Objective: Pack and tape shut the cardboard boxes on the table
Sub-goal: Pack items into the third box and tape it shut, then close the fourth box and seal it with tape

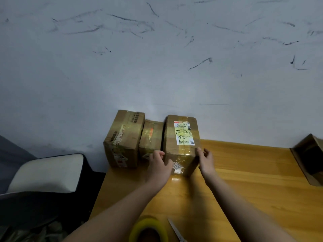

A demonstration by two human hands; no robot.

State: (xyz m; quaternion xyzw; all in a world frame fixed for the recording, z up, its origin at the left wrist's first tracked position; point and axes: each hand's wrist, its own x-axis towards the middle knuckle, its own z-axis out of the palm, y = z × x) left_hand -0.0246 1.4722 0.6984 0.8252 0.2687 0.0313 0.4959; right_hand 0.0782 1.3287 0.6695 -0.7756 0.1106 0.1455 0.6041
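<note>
Box (181, 137) between both hands' grip

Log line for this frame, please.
stage: placing taped box | left hand, right hand: holding labelled box sides | tape roll: idle
</note>
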